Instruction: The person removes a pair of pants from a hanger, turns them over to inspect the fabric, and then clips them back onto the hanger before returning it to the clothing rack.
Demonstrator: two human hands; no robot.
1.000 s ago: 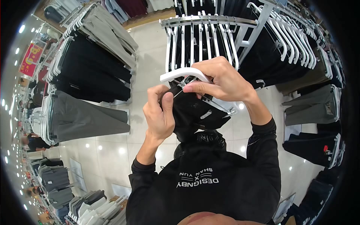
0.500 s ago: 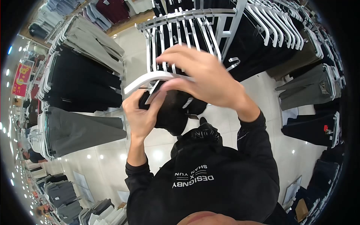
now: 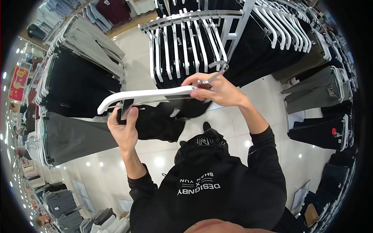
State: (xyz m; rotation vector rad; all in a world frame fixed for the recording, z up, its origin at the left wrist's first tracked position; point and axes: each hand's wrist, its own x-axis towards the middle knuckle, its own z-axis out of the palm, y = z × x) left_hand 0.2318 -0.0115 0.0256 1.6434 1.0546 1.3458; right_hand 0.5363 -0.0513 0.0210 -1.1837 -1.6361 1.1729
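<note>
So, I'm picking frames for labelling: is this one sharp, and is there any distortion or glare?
Head view: left hand, right hand and white hanger sharp; heavy fisheye bends the racks, corners black; light spots glare on the glossy floor.

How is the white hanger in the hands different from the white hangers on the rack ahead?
The held white plastic hanger lies nearly level, gripped by the left hand and right hand; the rack's white hangers hang in a row. Its black garment is bunched; theirs hang straight. Both are white.
</note>
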